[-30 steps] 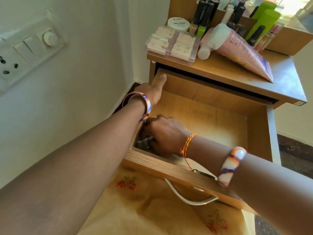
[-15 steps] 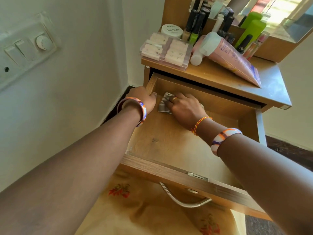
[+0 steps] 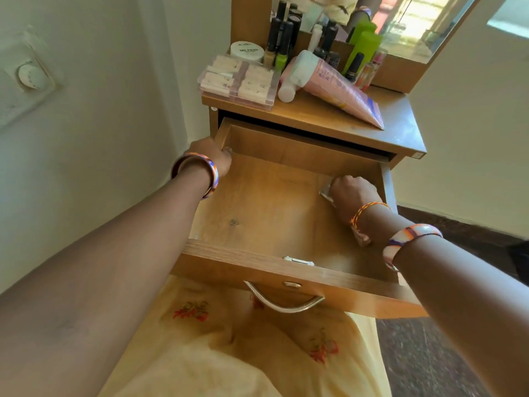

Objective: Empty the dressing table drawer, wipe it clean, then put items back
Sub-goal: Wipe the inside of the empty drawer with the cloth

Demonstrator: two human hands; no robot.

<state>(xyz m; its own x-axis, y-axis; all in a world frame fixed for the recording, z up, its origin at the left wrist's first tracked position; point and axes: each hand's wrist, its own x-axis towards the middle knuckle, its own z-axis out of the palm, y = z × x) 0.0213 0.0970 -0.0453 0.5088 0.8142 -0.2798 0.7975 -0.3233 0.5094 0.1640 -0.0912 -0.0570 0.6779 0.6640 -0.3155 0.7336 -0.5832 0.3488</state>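
The wooden drawer (image 3: pixel 257 213) of the dressing table is pulled out, its floor bare except for the cloth. My left hand (image 3: pixel 213 156) grips the drawer's left wall near the back corner. My right hand (image 3: pixel 353 193) presses a small grey cloth (image 3: pixel 326 193) onto the drawer floor against the right wall; only an edge of the cloth shows beside my fingers. On the table top stand the removed items: a clear box of nail tips (image 3: pixel 239 81), a pink tube (image 3: pixel 337 90), a white jar (image 3: pixel 247 50), and several bottles (image 3: pixel 282 38).
A white wall with a switch panel (image 3: pixel 31 77) runs close on the left. A mirror (image 3: pixel 400 24) rises behind the table top. The drawer's metal handle (image 3: pixel 283 303) hangs over my yellow garment (image 3: pixel 229 353). Dark floor lies to the right.
My right hand has swept the cloth from the drawer's front left, through the back left corner, across to the right wall. My left hand stayed on the left wall.
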